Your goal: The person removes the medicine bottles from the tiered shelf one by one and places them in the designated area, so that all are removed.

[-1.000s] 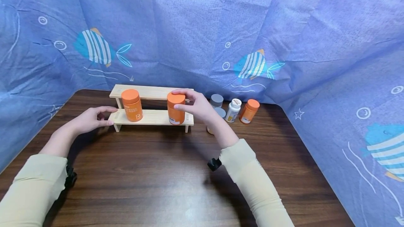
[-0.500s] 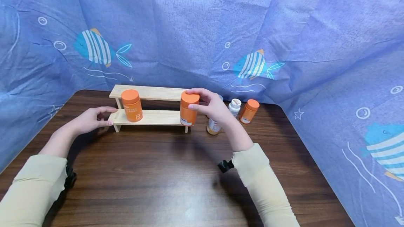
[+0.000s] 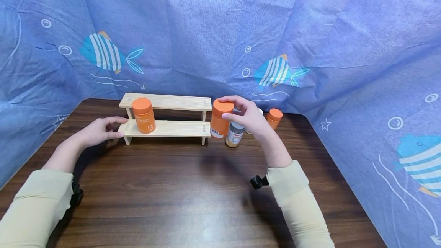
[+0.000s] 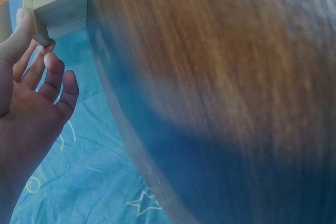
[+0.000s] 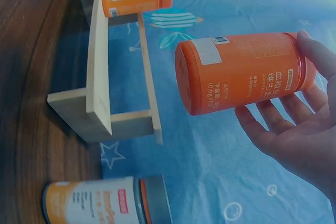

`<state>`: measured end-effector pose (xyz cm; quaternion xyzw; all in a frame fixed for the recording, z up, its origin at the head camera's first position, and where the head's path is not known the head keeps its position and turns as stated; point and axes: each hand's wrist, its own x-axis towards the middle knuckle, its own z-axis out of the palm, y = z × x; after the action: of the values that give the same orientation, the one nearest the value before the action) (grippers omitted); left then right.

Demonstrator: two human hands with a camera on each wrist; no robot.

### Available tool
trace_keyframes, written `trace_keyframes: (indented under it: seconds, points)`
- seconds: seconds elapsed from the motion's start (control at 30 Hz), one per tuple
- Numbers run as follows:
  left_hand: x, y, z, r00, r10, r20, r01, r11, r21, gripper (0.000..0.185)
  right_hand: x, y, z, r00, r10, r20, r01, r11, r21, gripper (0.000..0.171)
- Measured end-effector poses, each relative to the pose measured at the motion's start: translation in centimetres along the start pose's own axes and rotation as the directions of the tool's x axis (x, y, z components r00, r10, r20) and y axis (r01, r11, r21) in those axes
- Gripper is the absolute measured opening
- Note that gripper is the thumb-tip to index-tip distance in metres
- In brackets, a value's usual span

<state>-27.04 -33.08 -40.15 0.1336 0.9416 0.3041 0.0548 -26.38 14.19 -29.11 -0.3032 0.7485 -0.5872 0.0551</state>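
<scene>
Beside the right end of the two-tier pale wooden shelf [image 3: 165, 127], my right hand [image 3: 249, 118] holds an orange plastic bottle with an orange cap [image 3: 219, 118] in the air, fingers curled round its cap end. A second ago that bottle stood on the lower board; now it has left the shelf and hangs to the right of it, just above the dark wood-grain table [image 3: 179, 198] and close beside a short jar with a grey lid and a white-and-orange label [image 3: 235, 134]. By my judgement the bottle is coming off the shelf to join the loose ones.

My left hand [image 3: 98, 130] has not moved: its relaxed fingers rest against the shelf's left end, steadying it. The wrist view shows my fingertips [image 4: 37, 35] touching the square-cut post.

A second orange bottle marked with a white letter B [image 3: 143, 115] stands upright on the lower board. Its smooth, glossy round body contrasts with the matte, flat planks. Behind hangs a soft blue cloth printed with striped fish [image 3: 213, 30].
</scene>
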Motion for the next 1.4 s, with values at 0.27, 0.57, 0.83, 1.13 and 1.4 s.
trace_keyframes:
  seconds: [0.27,0.57,0.83,1.13,1.4]
  points:
    - [0.0,0.0,0.1,1.000,-0.002,0.000,0.002,1.000,0.008,0.057,-1.2,-0.3,-1.7,1.000,0.000,-0.031,0.000,1.000,-0.001,0.043]
    - [0.0,0.2,0.0,1.000,0.010,-0.008,-0.010,1.000,0.010,0.055,-2.6,-0.3,-3.5,0.997,-0.018,-0.074,0.015,0.999,-0.032,0.043]
    - [0.0,0.1,0.0,1.000,0.013,-0.011,-0.013,1.000,0.012,0.055,-4.0,0.2,-5.1,0.996,-0.008,-0.092,0.006,1.000,-0.021,0.043]
    - [0.0,0.2,0.1,1.000,0.010,-0.006,-0.010,1.000,0.005,0.056,-5.4,1.7,-6.8,0.986,0.020,-0.167,-0.034,0.996,-0.087,0.043]
    - [0.1,-0.1,0.0,1.000,0.013,-0.010,-0.013,1.000,0.012,0.056,-6.1,3.7,-7.9,0.976,0.074,-0.206,-0.092,0.993,-0.079,0.044]
